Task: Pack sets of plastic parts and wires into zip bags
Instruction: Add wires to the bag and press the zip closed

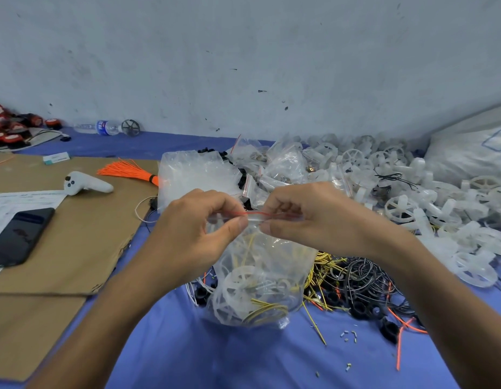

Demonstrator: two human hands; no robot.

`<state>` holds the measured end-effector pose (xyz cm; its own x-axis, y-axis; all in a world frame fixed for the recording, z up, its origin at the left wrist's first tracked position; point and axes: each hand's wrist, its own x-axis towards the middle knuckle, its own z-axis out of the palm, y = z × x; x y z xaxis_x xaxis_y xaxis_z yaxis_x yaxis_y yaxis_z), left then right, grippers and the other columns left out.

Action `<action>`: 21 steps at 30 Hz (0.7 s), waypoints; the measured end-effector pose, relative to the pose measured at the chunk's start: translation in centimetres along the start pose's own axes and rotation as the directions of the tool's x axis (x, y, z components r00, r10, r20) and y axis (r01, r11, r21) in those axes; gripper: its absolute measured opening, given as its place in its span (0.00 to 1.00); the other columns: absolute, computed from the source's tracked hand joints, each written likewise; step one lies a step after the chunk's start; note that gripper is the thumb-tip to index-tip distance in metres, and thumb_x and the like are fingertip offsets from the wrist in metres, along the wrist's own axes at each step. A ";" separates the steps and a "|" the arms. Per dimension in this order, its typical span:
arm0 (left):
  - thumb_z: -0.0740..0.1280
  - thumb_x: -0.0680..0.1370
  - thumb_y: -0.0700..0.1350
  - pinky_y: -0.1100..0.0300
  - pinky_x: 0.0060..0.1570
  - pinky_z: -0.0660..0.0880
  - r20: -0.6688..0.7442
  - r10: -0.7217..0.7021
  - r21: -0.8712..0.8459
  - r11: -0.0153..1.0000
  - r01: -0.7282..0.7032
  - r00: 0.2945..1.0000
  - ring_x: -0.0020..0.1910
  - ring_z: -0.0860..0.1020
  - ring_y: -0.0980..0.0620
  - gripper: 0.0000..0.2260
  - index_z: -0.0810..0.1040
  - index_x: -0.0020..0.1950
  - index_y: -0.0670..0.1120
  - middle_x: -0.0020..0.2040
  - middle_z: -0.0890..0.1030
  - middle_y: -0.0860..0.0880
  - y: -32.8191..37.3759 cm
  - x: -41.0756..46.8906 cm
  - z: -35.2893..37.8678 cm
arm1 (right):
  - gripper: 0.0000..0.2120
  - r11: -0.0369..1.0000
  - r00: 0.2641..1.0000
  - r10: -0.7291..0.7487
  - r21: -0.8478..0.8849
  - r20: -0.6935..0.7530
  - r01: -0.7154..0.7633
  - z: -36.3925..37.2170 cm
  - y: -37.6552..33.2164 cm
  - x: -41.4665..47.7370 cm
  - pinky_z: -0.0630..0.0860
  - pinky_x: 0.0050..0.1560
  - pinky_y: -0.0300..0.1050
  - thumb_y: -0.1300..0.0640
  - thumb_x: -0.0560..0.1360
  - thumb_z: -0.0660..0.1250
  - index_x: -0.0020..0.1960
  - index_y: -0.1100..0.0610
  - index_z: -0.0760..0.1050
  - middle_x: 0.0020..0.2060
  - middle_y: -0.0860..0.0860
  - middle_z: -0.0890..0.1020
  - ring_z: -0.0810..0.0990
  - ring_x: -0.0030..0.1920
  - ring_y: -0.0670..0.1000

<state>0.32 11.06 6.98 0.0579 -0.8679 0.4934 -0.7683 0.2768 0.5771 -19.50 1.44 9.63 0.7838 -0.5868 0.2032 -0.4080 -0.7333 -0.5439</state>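
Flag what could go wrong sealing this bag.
1. The left hand and right hand pinch the zip close together near its middle, so the outer ends may stay unsealed.
2. The yellow wires in the bag curve up towards the zip and could get trapped in the seal.
3. The bag bulges round the wheel, so the seal might pop open.

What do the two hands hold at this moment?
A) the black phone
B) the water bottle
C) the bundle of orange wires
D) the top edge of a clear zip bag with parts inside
D: the fingers of the left hand and the right hand pinch the red-lined top of the zip bag, which contains a white plastic wheel and yellow wires.
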 end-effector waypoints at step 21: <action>0.74 0.75 0.49 0.60 0.48 0.71 0.021 0.143 0.093 0.985 -0.145 0.989 0.45 0.76 0.57 0.03 0.83 0.45 0.52 0.40 0.81 0.59 0.9 -0.1 0.1 | 0.06 0.998 0.996 -0.053 -0.045 -0.071 0.049 0.3 -0.5 -0.5 0.77 0.43 0.50 0.46 0.74 0.72 0.45 0.48 0.80 0.36 0.44 0.81 0.79 0.39 0.45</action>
<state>-0.37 11.36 7.39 -0.0661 -0.8277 0.5572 -0.8245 0.3598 0.4367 -19.51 2.23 9.54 0.7689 -0.5704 0.2889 -0.3893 -0.7761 -0.4962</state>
